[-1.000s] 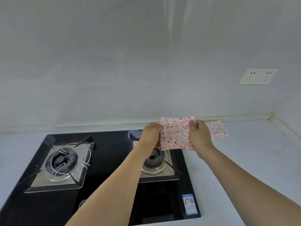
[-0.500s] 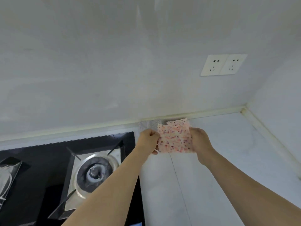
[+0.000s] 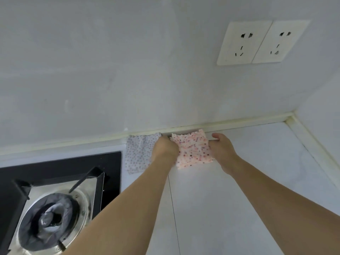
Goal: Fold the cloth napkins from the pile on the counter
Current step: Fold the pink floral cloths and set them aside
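Both hands grip one folded pink-dotted napkin [image 3: 193, 149]: the left hand [image 3: 165, 147] curls over its left edge, the right hand [image 3: 221, 149] pinches its right edge (forefinger stretched toward the wall). It lies near-square on the counter [image 3: 257, 172], far edge by the wall. A grey-dotted napkin [image 3: 138, 152] lies just left, beside the hob [image 3: 60, 168].

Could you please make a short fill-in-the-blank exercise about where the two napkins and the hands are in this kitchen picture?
1. The pink napkin is held between the left hand and the ____ hand.
2. The white dotted napkin lies flat between the pink napkin and the ____.
3. On the wall above the counter there are ____ sockets.

Missing words: right; stove; two
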`<state>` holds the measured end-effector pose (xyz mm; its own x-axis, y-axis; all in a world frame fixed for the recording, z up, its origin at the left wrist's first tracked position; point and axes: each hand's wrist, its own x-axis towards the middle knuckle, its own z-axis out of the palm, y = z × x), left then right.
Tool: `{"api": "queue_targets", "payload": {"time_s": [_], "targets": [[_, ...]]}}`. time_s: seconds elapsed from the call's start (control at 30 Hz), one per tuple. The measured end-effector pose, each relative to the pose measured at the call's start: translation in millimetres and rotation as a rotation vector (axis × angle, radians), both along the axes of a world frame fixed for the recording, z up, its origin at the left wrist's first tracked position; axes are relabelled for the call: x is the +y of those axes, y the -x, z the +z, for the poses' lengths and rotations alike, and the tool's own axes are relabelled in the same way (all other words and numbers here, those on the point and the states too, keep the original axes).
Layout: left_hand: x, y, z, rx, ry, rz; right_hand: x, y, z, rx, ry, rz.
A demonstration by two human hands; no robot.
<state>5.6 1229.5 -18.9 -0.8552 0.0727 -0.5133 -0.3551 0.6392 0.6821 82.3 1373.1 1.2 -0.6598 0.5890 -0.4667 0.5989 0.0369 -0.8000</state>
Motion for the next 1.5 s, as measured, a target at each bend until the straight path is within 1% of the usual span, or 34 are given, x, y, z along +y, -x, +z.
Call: {"api": "queue_targets", "payload": {"time_s": [0.07, 0.13, 0.2, 0.3, 0.4, 0.5, 0.6, 0.7, 0.8, 0.9, 1.03, 1.23, 1.37, 1.5], "targets": [[1.0, -6.0, -0.1, 0.062, 0.071, 0.003, 1.6, -3.6, -0.9, -0.052, -0.044, 0.025], [-1.1, -16.1, 7.1, 0.202, 0.121, -0.026, 0.6, -11.1, 1.1, -0.084, -0.105, 0.030], [-5.7, -29.7, 20.0, 0.337, 0.105, -0.066, -4.4, -20.8, 7.2, -0.085, -0.170, 0.056], [-18.7, -48.2, 35.8, 0.502, 0.103, -0.183, -19.7, -34.6, 22.5, -0.051, -0.271, 0.114], [-45.5, -65.9, 49.4, 0.600, 0.168, -0.315, -41.8, -45.3, 42.0, 0.003, -0.379, 0.167], [-81.1, -76.9, 58.7, 0.647, 0.275, -0.439, -69.1, -54.4, 58.2, 0.050, -0.506, 0.234], [-118.2, -81.1, 69.8, 0.731, 0.355, -0.487, -101.9, -63.5, 71.8, 0.035, -0.645, 0.299], [-154.3, -83.9, 84.2, 0.796, 0.386, -0.511, -142.1, -72.7, 84.3, 0.037, -0.738, 0.345], [-195.0, -83.5, 97.6, 0.826, 0.387, -0.503, -187.6, -75.0, 96.1, 0.061, -0.786, 0.392], [-245.1, -81.7, 110.0, 0.858, 0.386, -0.482, -239.3, -73.6, 110.8, 0.078, -0.791, 0.427], [-322.6, -74.7, 123.2, 0.880, 0.433, -0.534, -311.7, -71.5, 125.8, 0.098, -0.770, 0.439], [-423.3, -69.8, 138.5, 0.852, 0.482, -0.470, -399.8, -66.1, 135.2, 0.122, -0.746, 0.526], [-468.3, -73.4, 141.0, 0.849, 0.486, -0.357, -443.9, -55.0, 141.5, 0.163, -0.733, 0.595], [-524.0, -74.4, 137.9, 0.844, 0.494, -0.365, -501.1, -41.6, 145.4, 0.176, -0.709, 0.639]]}}
